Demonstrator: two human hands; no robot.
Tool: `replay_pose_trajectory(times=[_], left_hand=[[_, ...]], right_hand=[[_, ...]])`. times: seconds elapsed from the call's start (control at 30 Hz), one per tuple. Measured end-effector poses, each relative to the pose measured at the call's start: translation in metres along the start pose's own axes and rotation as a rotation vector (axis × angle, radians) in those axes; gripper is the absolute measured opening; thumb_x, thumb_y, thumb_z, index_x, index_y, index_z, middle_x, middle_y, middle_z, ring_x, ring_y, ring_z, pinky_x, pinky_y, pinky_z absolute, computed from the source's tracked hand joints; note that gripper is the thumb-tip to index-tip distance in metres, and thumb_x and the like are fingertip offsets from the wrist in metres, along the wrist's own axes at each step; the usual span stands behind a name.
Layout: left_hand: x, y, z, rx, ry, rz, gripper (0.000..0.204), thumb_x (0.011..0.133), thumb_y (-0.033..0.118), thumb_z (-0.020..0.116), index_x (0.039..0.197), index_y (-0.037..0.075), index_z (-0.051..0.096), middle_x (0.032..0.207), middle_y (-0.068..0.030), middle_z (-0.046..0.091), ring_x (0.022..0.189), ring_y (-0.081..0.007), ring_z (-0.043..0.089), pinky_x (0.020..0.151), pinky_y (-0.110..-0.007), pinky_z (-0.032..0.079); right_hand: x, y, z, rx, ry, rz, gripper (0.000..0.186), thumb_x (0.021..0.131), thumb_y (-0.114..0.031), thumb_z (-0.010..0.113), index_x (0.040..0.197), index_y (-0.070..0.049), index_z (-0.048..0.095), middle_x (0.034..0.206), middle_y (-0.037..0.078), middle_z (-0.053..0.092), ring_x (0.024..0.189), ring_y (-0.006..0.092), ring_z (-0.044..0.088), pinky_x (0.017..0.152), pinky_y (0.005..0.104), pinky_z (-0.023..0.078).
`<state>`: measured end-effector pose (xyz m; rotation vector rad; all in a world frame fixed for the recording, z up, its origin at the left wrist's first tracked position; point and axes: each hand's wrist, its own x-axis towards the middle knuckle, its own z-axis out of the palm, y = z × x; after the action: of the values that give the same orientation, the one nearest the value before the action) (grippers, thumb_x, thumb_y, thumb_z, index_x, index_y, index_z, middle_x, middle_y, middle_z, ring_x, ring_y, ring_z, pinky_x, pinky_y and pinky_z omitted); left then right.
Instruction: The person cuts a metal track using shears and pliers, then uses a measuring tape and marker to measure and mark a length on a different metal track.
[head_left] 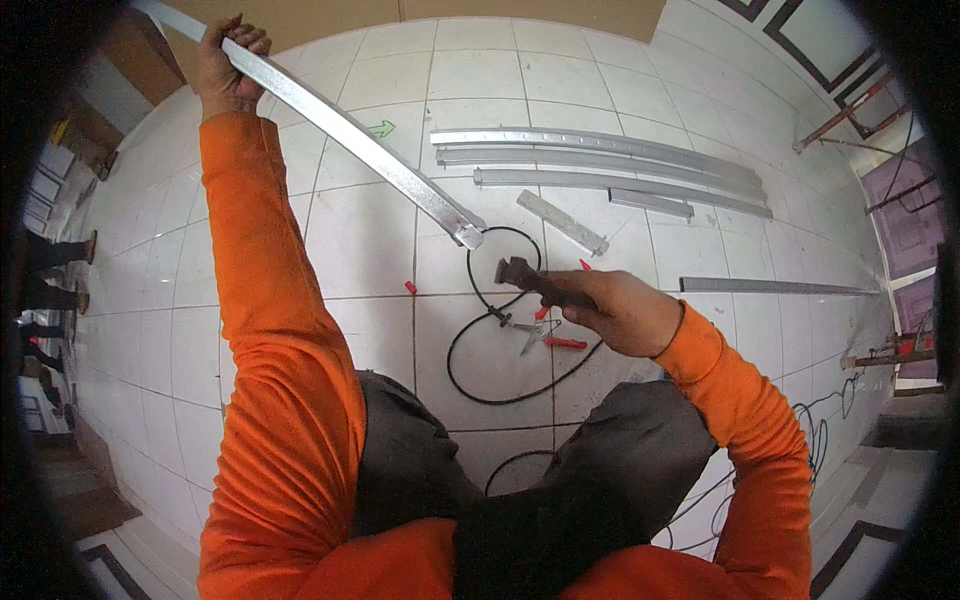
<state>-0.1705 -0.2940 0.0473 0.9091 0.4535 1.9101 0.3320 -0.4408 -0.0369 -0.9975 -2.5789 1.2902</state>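
Note:
My left hand [232,65] grips a long silver metal channel [350,145] near its upper end; the channel slants down to the right, its lower end above a looped black cable [450,365]. My right hand [610,305] is closed around a dark metal tool [520,275], its head just below that end. Under this hand, metal snips with red handles [566,343] lie on the tiles. A small red piece [411,287] lies to their left, and a short metal piece [560,220] above.
Several metal channels [590,145] lie across the tiled floor [350,270], with another [760,285] farther right. Cardboard [500,15] is along the far edge. Scaffold tubing [830,125] and cables [815,440] are at the right. Other people's legs [55,295] show at the far left.

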Motion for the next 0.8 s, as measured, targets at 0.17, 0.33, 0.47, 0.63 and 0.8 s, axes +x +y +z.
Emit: replay_pose_trajectory(times=[0.17,0.33,0.47,0.63,0.8], left_hand=[[0.016,0.025,-0.007,0.009,-0.077,0.026,0.009,0.088,0.004,0.058,0.086,-0.001,0.051,0.071,-0.0021,0.042,0.060,-0.0115,0.040,0.049,-0.023,0.034],[-0.011,-0.005,0.052,0.167,0.117,0.220,0.016,0.087,0.019,0.065,0.090,0.012,0.051,0.065,0.0024,0.045,0.050,-0.0078,0.044,0.040,-0.021,0.036],[-0.016,-0.010,0.078,0.363,0.208,0.217,0.017,0.085,0.021,0.065,0.094,0.012,0.053,0.064,0.0026,0.047,0.048,-0.0082,0.047,0.039,-0.022,0.037],[-0.024,-0.011,0.090,0.497,0.235,0.213,0.012,0.086,0.020,0.063,0.085,0.010,0.059,0.057,0.0012,0.051,0.042,-0.0117,0.048,0.039,-0.025,0.041],[-0.013,-0.027,0.083,0.470,0.192,0.099,0.012,0.087,0.021,0.062,0.084,0.010,0.059,0.056,0.0017,0.051,0.041,-0.0110,0.047,0.037,-0.025,0.040]], right_hand=[[0.014,-0.014,-0.008,-0.092,-0.084,0.096,0.049,0.090,-0.002,0.058,0.138,-0.006,0.048,0.115,0.019,0.063,0.099,0.0346,0.064,0.086,0.0409,0.051],[0.015,-0.014,-0.001,-0.279,-0.028,-0.104,0.055,0.085,0.000,0.060,0.138,-0.008,0.048,0.111,0.018,0.062,0.094,0.0332,0.065,0.083,0.0407,0.053],[0.019,-0.006,-0.003,-0.332,-0.021,-0.105,0.053,0.084,0.001,0.059,0.136,-0.008,0.050,0.106,0.016,0.062,0.092,0.0323,0.065,0.081,0.0403,0.054],[0.020,-0.011,-0.011,-0.373,-0.151,-0.075,0.047,0.089,-0.004,0.053,0.135,-0.011,0.053,0.101,0.015,0.064,0.092,0.0315,0.065,0.080,0.0407,0.054],[0.023,-0.006,0.001,-0.291,-0.134,-0.098,0.047,0.090,-0.003,0.052,0.136,-0.015,0.054,0.104,0.015,0.064,0.093,0.0324,0.065,0.081,0.0412,0.053]])
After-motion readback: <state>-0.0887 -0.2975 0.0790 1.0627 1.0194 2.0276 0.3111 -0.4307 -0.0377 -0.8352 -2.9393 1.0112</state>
